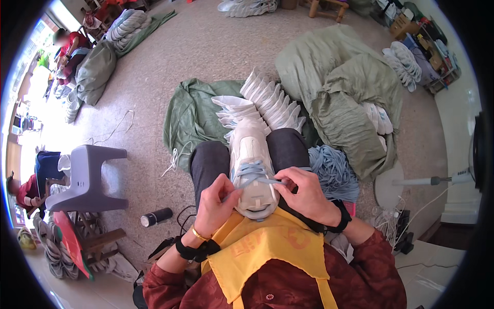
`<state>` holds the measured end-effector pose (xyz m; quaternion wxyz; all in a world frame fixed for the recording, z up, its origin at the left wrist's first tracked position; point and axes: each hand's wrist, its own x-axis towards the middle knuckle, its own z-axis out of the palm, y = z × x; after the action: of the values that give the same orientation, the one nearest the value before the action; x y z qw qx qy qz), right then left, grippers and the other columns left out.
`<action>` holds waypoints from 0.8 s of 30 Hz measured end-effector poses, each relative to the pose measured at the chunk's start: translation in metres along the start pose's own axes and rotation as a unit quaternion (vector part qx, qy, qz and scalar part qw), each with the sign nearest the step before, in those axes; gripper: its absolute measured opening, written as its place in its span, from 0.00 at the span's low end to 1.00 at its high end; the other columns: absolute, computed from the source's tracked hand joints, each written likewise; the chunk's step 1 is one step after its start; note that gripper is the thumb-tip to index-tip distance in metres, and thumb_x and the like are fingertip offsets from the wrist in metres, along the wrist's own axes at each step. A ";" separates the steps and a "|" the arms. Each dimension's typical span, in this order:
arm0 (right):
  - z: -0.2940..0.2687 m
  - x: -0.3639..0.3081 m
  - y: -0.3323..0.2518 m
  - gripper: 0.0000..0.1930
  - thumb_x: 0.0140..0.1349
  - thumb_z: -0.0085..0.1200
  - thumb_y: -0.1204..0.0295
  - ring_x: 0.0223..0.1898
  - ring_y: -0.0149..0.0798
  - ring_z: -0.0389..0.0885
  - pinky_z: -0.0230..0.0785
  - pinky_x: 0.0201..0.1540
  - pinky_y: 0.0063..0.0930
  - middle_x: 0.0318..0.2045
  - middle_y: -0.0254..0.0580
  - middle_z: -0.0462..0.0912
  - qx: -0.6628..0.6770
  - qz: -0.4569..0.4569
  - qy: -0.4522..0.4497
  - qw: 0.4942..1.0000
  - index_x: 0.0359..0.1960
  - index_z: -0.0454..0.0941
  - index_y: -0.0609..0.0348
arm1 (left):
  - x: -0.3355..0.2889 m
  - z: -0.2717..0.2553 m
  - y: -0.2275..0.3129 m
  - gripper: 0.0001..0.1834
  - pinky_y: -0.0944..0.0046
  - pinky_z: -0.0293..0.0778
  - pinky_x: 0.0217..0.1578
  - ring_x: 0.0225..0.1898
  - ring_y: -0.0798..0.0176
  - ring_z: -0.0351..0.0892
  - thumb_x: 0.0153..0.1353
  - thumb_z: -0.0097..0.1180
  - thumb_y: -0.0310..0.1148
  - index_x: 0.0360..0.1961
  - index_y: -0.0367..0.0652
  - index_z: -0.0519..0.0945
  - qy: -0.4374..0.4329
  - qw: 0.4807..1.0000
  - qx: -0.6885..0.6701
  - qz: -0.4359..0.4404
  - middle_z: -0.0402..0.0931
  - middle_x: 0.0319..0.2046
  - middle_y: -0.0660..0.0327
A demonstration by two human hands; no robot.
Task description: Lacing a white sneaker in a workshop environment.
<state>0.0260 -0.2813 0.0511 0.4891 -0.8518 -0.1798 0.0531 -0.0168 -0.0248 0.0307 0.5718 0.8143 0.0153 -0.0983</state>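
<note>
A white shoe (250, 144) rests between my knees, its toe pointing away from me and its tongue and collar close to my yellow apron (267, 242). A light blue shoelace (252, 172) is threaded through the upper part of it. My left hand (216, 200) pinches the lace on the left of the tongue. On the other side, my right hand (307, 191) grips the lace between thumb and fingers, and a stretch of it runs across the tongue between both hands. The fingertips of the left hand are partly hidden.
Rows of white shoe uppers (272, 105) lie on a green cloth (193, 103) beyond my knees. A heap of blue laces (333, 172) sits at right, near a large green sack (339, 77). A grey stool (87, 177) and a dark cylinder (156, 217) stand left. Two people sit far left.
</note>
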 end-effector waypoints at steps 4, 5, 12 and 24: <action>-0.012 0.005 0.002 0.05 0.64 0.65 0.77 0.25 0.26 0.82 0.73 0.28 0.21 0.24 0.37 0.84 0.026 0.023 -0.047 0.998 0.37 0.82 0.66 | 0.001 -0.012 0.000 0.09 0.73 0.69 0.29 0.29 0.80 0.68 0.68 0.62 0.23 0.34 0.39 0.73 0.003 1.000 0.000 0.018 0.71 0.25 0.71; -0.016 0.005 0.008 0.05 0.65 0.64 0.77 0.24 0.23 0.81 0.71 0.27 0.20 0.23 0.35 0.83 0.039 0.054 -0.065 0.996 0.35 0.82 0.66 | 0.001 -0.020 0.003 0.09 0.73 0.69 0.29 0.29 0.80 0.68 0.68 0.62 0.23 0.34 0.39 0.73 0.002 1.000 -0.003 0.018 0.71 0.25 0.71; -0.021 0.011 0.010 0.05 0.65 0.64 0.76 0.21 0.23 0.78 0.69 0.25 0.20 0.23 0.35 0.83 0.011 0.052 -0.125 0.991 0.35 0.82 0.65 | -0.003 -0.028 -0.007 0.11 0.72 0.65 0.27 0.26 0.79 0.66 0.65 0.65 0.25 0.31 0.38 0.73 -0.047 0.999 -0.010 0.001 0.70 0.23 0.70; 0.017 0.047 -0.001 0.05 0.63 0.62 0.78 0.34 0.53 0.83 0.76 0.36 0.41 0.35 0.48 0.81 -0.125 -0.135 -0.081 0.980 0.38 0.80 0.64 | 0.003 -0.015 0.013 0.11 0.69 0.73 0.29 0.27 0.75 0.74 0.63 0.67 0.24 0.32 0.34 0.75 -0.051 0.998 0.005 0.035 0.77 0.25 0.62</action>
<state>0.0652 -0.2508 0.0472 0.3655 -0.8668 -0.3376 0.0321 -0.0101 -0.0154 0.0473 0.5706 0.8114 -0.0433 -0.1195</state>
